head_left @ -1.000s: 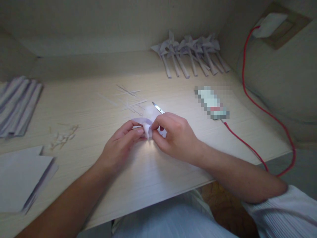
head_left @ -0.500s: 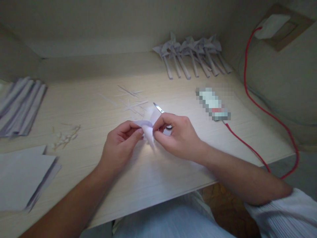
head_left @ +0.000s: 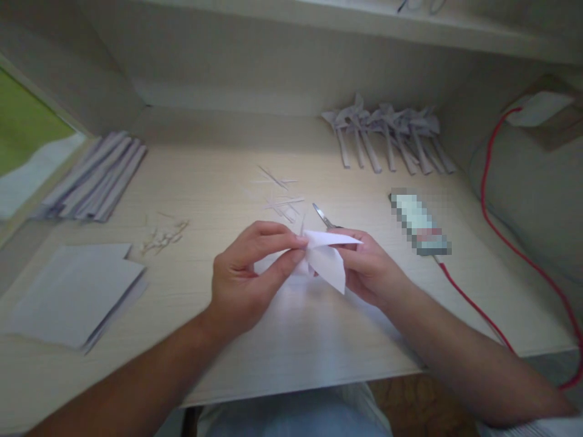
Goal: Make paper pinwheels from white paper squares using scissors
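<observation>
A white paper pinwheel head [head_left: 331, 262] with folded, pointed blades is held above the desk between both hands. My left hand [head_left: 248, 273] is closed, thumb and fingertips pinching the paper near its centre. On the other side, my right hand [head_left: 371, 267] grips it, its fingertips partly hidden behind the blades. A thin pointed piece stands up by the left fingertips, too blurred to identify. Just beyond the right hand lie scissors [head_left: 322, 216], their handles mostly covered. Thin paper strips [head_left: 289, 201] are scattered past the left hand.
Paper pinwheels on sticks [head_left: 392, 136] rest at the back right. Rolled paper sticks [head_left: 98, 176] and square paper sheets [head_left: 73, 291] lie left, near small pale stick pieces [head_left: 161, 238]. A blurred-out phone [head_left: 419, 223] on a red cable [head_left: 473, 297] lies right.
My view has shifted, so the desk items appear farther right. The folded paper has turned, its blades now spread toward the right. My right hand has gone from pinching its front to gripping behind it.
</observation>
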`<action>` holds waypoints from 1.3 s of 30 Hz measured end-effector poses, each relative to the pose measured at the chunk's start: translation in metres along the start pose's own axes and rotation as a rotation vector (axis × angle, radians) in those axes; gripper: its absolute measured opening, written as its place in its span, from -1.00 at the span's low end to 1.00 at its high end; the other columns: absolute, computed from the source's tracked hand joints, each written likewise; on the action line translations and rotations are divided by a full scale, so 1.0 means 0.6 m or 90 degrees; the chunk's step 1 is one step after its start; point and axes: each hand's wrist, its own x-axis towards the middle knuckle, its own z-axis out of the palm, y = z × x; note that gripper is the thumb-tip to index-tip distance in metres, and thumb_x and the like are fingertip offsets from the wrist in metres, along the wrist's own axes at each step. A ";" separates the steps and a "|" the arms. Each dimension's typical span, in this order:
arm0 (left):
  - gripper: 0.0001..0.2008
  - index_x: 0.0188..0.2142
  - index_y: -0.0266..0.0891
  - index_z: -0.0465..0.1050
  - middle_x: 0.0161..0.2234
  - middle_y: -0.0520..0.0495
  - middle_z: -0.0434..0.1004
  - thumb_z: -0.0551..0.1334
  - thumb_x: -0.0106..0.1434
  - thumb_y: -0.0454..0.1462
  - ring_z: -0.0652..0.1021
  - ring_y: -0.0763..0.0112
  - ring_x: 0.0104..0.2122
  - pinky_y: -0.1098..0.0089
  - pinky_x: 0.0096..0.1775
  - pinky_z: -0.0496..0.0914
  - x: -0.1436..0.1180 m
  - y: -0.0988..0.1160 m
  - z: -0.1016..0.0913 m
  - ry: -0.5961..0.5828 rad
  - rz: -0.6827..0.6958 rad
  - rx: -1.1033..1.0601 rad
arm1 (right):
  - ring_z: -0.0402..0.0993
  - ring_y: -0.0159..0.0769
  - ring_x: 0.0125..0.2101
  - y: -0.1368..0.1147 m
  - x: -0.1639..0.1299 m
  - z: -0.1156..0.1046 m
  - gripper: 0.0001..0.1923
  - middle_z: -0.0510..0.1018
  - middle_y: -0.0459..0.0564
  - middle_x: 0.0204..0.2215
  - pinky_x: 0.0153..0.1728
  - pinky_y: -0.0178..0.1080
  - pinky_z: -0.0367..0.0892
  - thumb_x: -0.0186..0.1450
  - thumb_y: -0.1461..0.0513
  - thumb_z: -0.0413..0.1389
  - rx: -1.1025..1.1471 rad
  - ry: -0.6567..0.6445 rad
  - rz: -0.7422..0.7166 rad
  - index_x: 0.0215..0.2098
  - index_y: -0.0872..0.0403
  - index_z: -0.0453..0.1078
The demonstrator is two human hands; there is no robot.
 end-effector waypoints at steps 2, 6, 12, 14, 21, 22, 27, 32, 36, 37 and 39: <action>-0.73 -0.15 -0.02 0.69 -0.20 -0.05 0.62 0.41 0.21 -0.41 0.58 0.31 -0.17 0.27 -0.11 0.49 0.000 0.001 -0.002 -0.002 0.024 0.000 | 0.54 -0.36 -0.48 -0.002 -0.002 0.003 -0.73 0.63 -0.05 -0.49 -0.41 -0.34 0.38 0.02 0.19 0.47 0.002 -0.015 0.013 -0.34 0.12 0.61; -0.76 -0.19 -0.09 0.69 -0.21 -0.08 0.62 0.41 0.19 -0.43 0.58 0.30 -0.17 0.24 -0.09 0.48 0.001 0.008 -0.003 -0.006 0.029 0.015 | 0.50 -0.42 -0.54 -0.004 -0.002 0.010 -0.81 0.60 -0.09 -0.54 -0.49 -0.40 0.33 0.05 0.24 0.44 -0.004 0.000 0.015 -0.39 0.11 0.60; -0.84 -0.25 -0.21 0.67 -0.26 -0.12 0.63 0.42 0.18 -0.43 0.59 0.28 -0.20 0.23 -0.09 0.48 0.002 0.014 -0.003 -0.006 0.008 0.023 | 0.50 -0.39 -0.57 -0.005 -0.001 0.014 -0.79 0.60 -0.11 -0.55 -0.50 -0.35 0.38 0.01 0.23 0.45 -0.021 0.029 -0.009 -0.39 0.07 0.59; -0.84 -0.25 -0.21 0.67 -0.26 -0.11 0.63 0.42 0.18 -0.43 0.60 0.29 -0.21 0.23 -0.10 0.48 0.001 0.015 -0.002 -0.002 0.002 0.027 | 0.50 -0.35 -0.57 -0.004 0.000 0.013 -0.77 0.61 -0.11 -0.54 -0.50 -0.31 0.41 -0.01 0.22 0.46 -0.033 0.046 -0.025 -0.40 0.05 0.56; -0.83 -0.24 -0.20 0.65 -0.27 -0.08 0.65 0.42 0.18 -0.44 0.59 0.30 -0.21 0.23 -0.09 0.47 -0.001 0.011 -0.001 -0.011 -0.016 0.031 | 0.52 -0.31 -0.56 -0.005 0.000 0.012 -0.76 0.59 -0.09 -0.55 -0.48 -0.27 0.43 0.04 0.16 0.44 -0.075 0.058 -0.046 -0.41 0.05 0.52; -0.83 -0.24 -0.19 0.65 -0.28 -0.07 0.65 0.41 0.18 -0.44 0.59 0.30 -0.22 0.23 -0.10 0.46 0.000 0.011 -0.001 -0.011 -0.016 0.033 | 0.52 -0.30 -0.56 -0.004 0.000 0.012 -0.76 0.59 -0.09 -0.55 -0.47 -0.26 0.43 0.04 0.15 0.43 -0.078 0.061 -0.047 -0.41 0.05 0.52; -0.85 -0.24 -0.17 0.64 -0.30 -0.04 0.66 0.40 0.21 -0.42 0.60 0.33 -0.26 0.26 -0.14 0.47 0.001 0.011 0.000 -0.019 -0.033 0.047 | 0.51 -0.29 -0.53 -0.002 0.001 0.008 -0.76 0.59 -0.08 -0.53 -0.45 -0.24 0.42 0.05 0.16 0.43 -0.088 0.080 -0.049 -0.40 0.05 0.52; -0.89 -0.26 -0.21 0.64 -0.31 -0.03 0.67 0.40 0.21 -0.40 0.61 0.37 -0.27 0.32 -0.15 0.47 0.002 0.012 -0.001 -0.018 -0.060 0.070 | 0.49 -0.35 -0.55 -0.001 0.002 0.010 -0.75 0.61 -0.09 -0.53 -0.48 -0.31 0.37 -0.03 0.19 0.47 -0.056 0.080 -0.037 -0.43 0.06 0.56; -0.89 -0.27 -0.21 0.65 -0.31 -0.03 0.68 0.41 0.19 -0.40 0.62 0.37 -0.29 0.34 -0.18 0.48 0.003 0.010 -0.001 -0.015 -0.069 0.072 | 0.47 -0.41 -0.56 0.000 0.003 0.010 -0.77 0.63 -0.09 -0.55 -0.50 -0.37 0.31 -0.04 0.19 0.48 -0.061 0.094 -0.040 -0.44 0.07 0.60; -0.89 -0.29 -0.20 0.65 -0.32 -0.03 0.68 0.41 0.19 -0.40 0.63 0.37 -0.30 0.34 -0.18 0.48 0.004 0.010 -0.001 -0.014 -0.068 0.067 | 0.47 -0.41 -0.56 0.001 0.003 0.008 -0.78 0.63 -0.08 -0.55 -0.50 -0.37 0.31 -0.03 0.19 0.47 -0.069 0.097 -0.040 -0.44 0.07 0.60; -0.89 -0.30 -0.18 0.66 -0.33 -0.02 0.69 0.42 0.18 -0.40 0.63 0.36 -0.31 0.33 -0.20 0.49 0.004 0.009 0.000 -0.015 -0.070 0.064 | 0.48 -0.41 -0.56 0.003 0.003 0.004 -0.81 0.64 -0.09 -0.54 -0.50 -0.37 0.32 0.00 0.20 0.46 -0.087 0.100 -0.043 -0.44 0.07 0.61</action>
